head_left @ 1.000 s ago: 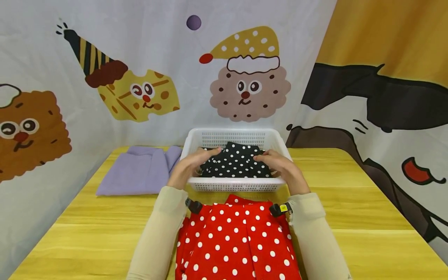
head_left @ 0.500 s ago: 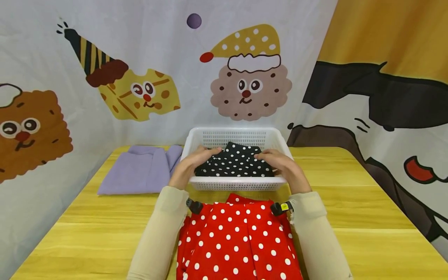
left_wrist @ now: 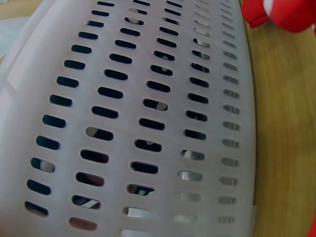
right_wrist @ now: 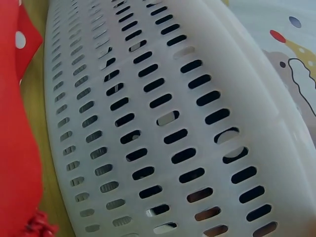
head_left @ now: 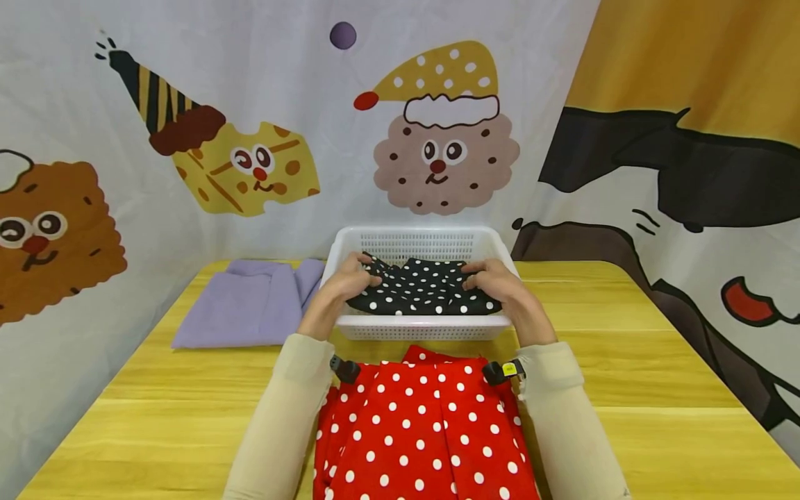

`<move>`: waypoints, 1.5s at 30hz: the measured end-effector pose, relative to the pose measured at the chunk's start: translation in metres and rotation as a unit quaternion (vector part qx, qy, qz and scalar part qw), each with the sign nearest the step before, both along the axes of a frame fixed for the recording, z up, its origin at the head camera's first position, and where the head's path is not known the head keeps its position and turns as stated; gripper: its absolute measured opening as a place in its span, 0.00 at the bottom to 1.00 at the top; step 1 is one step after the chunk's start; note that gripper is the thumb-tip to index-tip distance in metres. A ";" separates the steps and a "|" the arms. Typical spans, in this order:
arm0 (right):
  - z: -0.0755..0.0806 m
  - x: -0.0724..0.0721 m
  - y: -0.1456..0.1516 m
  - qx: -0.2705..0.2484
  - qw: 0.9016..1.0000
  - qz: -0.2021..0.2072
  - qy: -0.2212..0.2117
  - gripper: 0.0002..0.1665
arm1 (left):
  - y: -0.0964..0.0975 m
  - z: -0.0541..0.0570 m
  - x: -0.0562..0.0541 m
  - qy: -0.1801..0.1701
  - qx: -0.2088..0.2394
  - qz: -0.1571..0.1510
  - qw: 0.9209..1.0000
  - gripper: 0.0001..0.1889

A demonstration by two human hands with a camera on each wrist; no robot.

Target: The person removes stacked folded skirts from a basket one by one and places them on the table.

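Observation:
A folded black cloth with white polka dots (head_left: 425, 288) lies inside a white perforated plastic basket (head_left: 425, 330). At the cloth's left end, my left hand (head_left: 350, 278) reaches over the basket side and grips the fabric, thumb on top. My right hand (head_left: 496, 281) grips the opposite end in the same way. Both hands' lower fingers are partly hidden by the cloth and the basket. Each wrist view is filled by the slotted basket wall (left_wrist: 133, 111), with dark fabric and a little skin showing through the slots.
A red polka-dot cloth (head_left: 412, 430) lies between the forearms in front of the basket. Left of the basket is a folded lilac cloth (head_left: 244, 305). Everything sits on a yellow wooden table (head_left: 625, 389), with a cartoon-printed curtain (head_left: 350, 139) behind.
The black cloth has spread flatter and wider in the basket. My left thumb has drawn back left, and the cloth's left corner now stands up. My right hand has shifted slightly outward.

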State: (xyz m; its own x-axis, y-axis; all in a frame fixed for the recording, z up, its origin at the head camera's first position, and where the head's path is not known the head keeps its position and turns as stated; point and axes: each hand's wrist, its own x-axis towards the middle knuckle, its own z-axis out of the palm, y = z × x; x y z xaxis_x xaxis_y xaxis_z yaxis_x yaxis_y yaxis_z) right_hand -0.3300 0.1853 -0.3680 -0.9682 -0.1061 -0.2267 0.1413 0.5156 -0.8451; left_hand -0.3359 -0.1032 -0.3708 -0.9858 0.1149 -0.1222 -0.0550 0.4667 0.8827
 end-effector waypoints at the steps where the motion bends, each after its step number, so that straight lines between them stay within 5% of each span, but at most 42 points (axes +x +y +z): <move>1: 0.000 0.000 0.000 -0.006 1.000 -0.003 0.005 0.35 | 0.000 0.000 0.000 0.003 0.009 0.005 1.000 0.32; 10: 0.003 0.002 0.001 -0.082 0.996 -0.008 0.036 0.35 | -0.001 0.004 0.003 -0.011 0.122 0.045 0.991 0.38; 16: 0.010 0.005 0.005 -0.103 0.992 -0.026 0.063 0.36 | 0.000 0.009 0.003 -0.048 0.291 0.072 0.953 0.43; 20: 0.018 0.007 0.009 -0.141 0.986 -0.055 0.064 0.38 | -0.001 0.011 0.001 -0.065 0.366 0.049 0.927 0.46; 23: 0.022 0.009 0.011 -0.174 0.981 -0.068 0.051 0.39 | -0.002 0.014 0.002 -0.070 0.392 0.022 0.917 0.46; 36: 0.037 0.017 0.015 -0.216 0.972 -0.054 0.080 0.38 | -0.013 0.023 0.007 -0.036 0.370 -0.061 0.926 0.30; 39: 0.039 0.018 0.015 -0.214 0.972 -0.050 0.086 0.38 | -0.014 0.023 0.007 -0.018 0.340 -0.062 0.938 0.27; 45: 0.043 0.021 0.015 -0.203 0.973 -0.046 0.097 0.38 | -0.020 0.023 0.007 0.056 0.188 -0.079 0.977 0.23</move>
